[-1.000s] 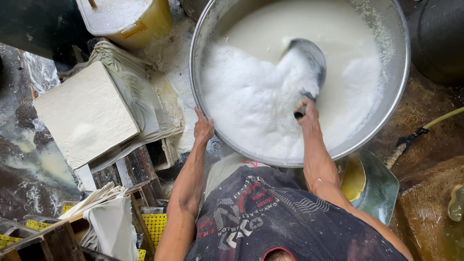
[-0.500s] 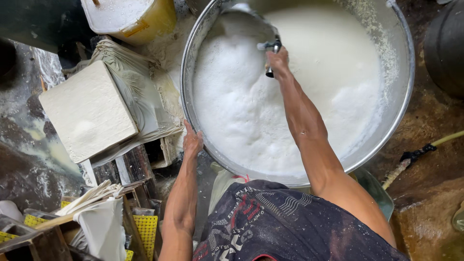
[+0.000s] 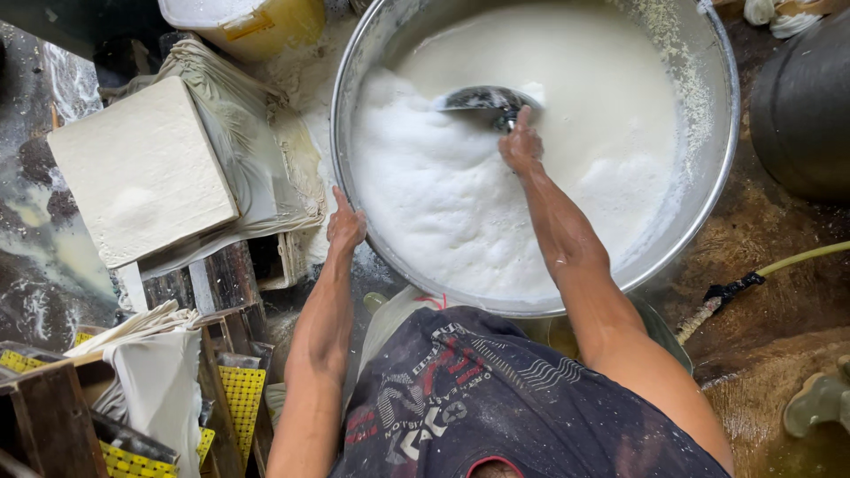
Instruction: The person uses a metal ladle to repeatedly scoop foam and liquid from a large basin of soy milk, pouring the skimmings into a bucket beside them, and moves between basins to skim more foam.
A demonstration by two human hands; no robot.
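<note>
A big round metal basin [image 3: 724, 168] holds white, foamy liquid [image 3: 460, 204]. My right hand [image 3: 520, 146] reaches over the foam and grips the handle of a metal ladle [image 3: 482, 97], whose bowl lies at the liquid's surface near the basin's middle. My left hand [image 3: 344, 226] rests on the basin's left rim, fingers curled over its edge. Below both arms I see my dark printed shirt.
A white square block [image 3: 137, 181] sits on draped cloth over a wooden frame at left. A yellow bucket [image 3: 252, 22] stands at top left. Wooden moulds with cloth and yellow mesh [image 3: 235, 394] lie at bottom left. A dark pot [image 3: 806, 106] and a hose [image 3: 797, 259] are at right.
My right hand first carried the ladle from the basin's right side to its far edge, then drew it back toward the middle. The left hand has stayed on the rim.
</note>
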